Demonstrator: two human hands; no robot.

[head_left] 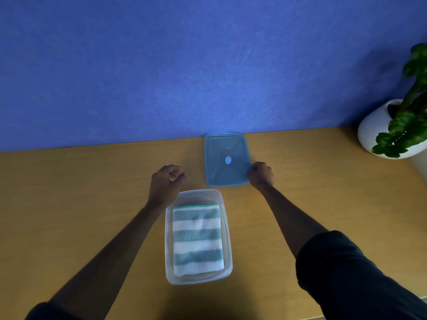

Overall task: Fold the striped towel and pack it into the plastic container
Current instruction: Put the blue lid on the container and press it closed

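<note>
Left hand: my left hand (166,181) hovers over the wooden table (80,204), fingers loosely curled, holding nothing, just past the container's far left corner.
Container: the clear rectangular plastic container (227,262) sits between my forearms.
Towel: the green-and-white striped towel (197,239) lies folded flat inside it, a neat rectangle.
Lid: the translucent blue plastic lid (227,159) lies flat beyond the container.
Right hand: my right hand (261,174) is closed on the lid's near right corner.

Dim, bluish light; soft focus throughout; wide-angle bending edges; arms underexposed.
</note>
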